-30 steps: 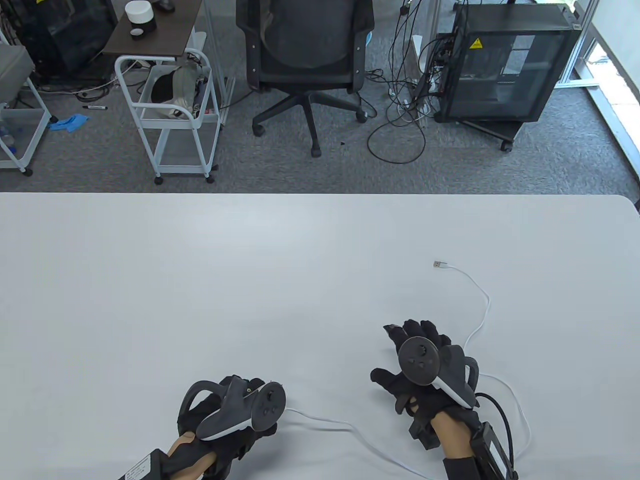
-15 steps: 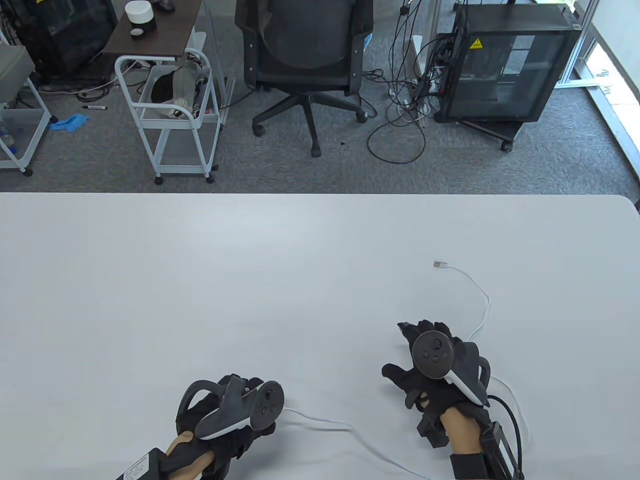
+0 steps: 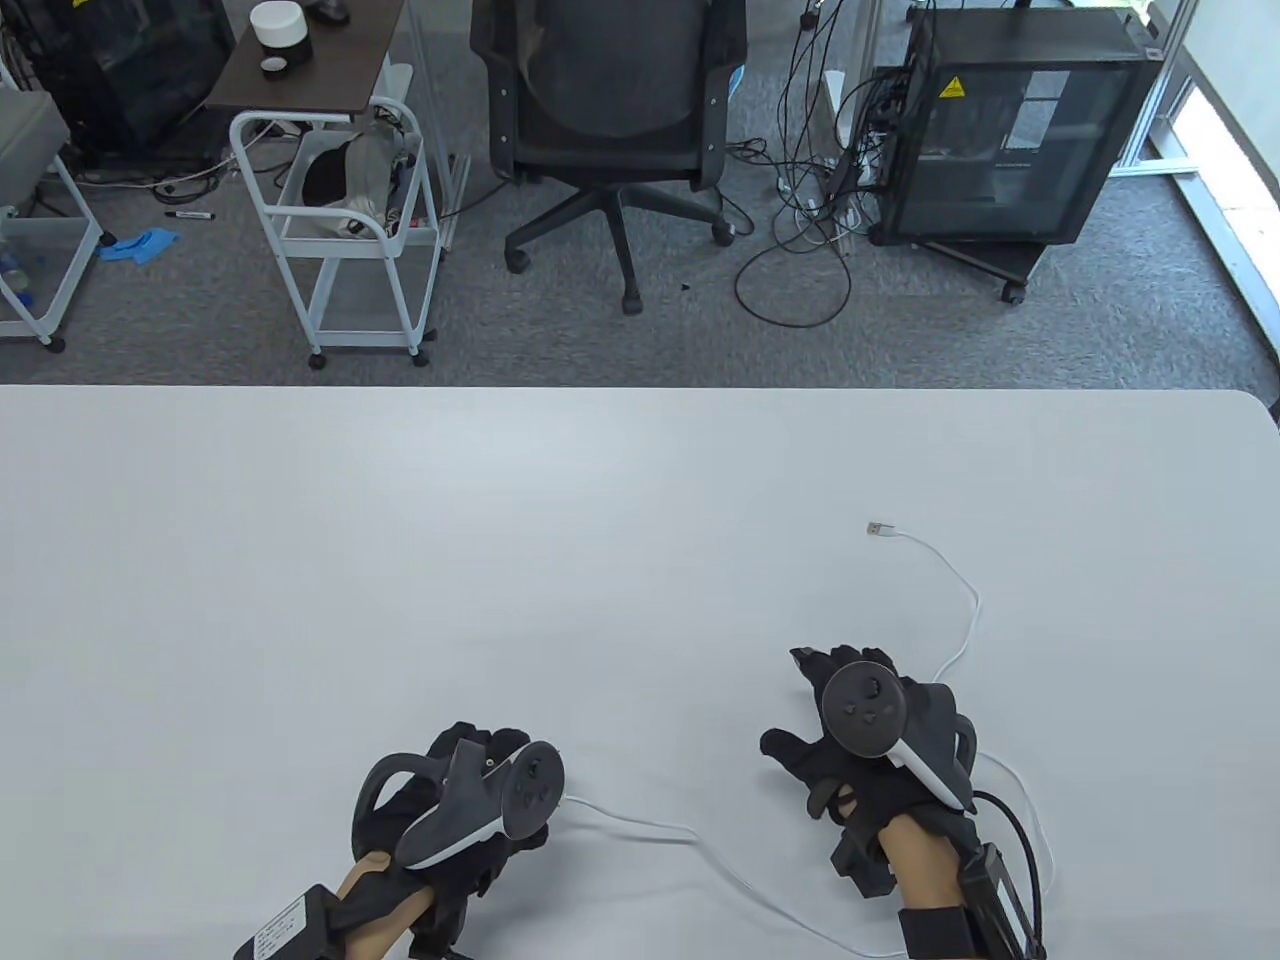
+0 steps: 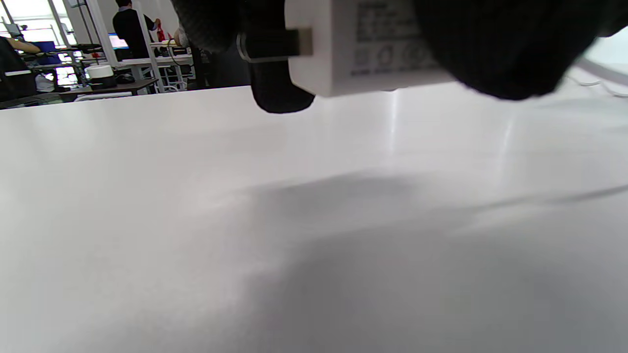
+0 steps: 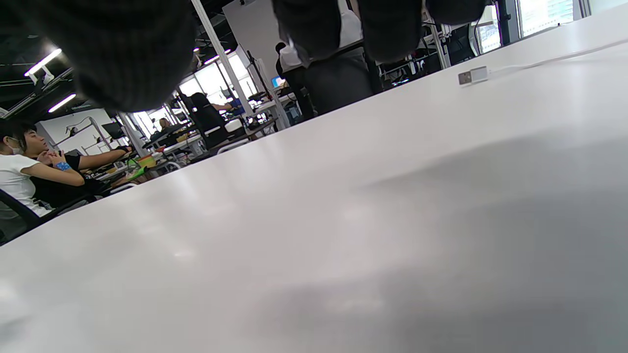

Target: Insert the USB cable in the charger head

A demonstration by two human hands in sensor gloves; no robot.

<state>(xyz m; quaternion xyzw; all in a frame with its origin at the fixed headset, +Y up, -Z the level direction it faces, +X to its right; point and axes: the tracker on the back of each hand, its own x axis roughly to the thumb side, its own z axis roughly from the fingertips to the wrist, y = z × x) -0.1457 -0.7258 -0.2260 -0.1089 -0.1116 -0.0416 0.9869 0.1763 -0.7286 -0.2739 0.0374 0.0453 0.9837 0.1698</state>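
My left hand point(image 3: 470, 800) is near the table's front edge and grips the white charger head point(image 4: 373, 49). Its metal prongs point(image 4: 274, 44) point left in the left wrist view. The charger is hidden under the hand in the table view. The white USB cable point(image 3: 965, 640) lies on the table, with its USB plug point(image 3: 880, 529) free at the far right. The plug also shows in the right wrist view point(image 5: 472, 76). My right hand point(image 3: 850, 740) is open and empty, fingers spread, beside the cable's curve and short of the plug.
The white table point(image 3: 400, 560) carries only the cable, which loops behind my right wrist and runs along the front edge point(image 3: 700, 845) toward my left hand. An office chair point(image 3: 610, 120), a white cart point(image 3: 340, 220) and a black cabinet point(image 3: 1010, 130) stand beyond the far edge.
My right hand has shifted a little to the right and back toward the front edge. My left hand has edged slightly forward, dragging the nearby cable end with it.
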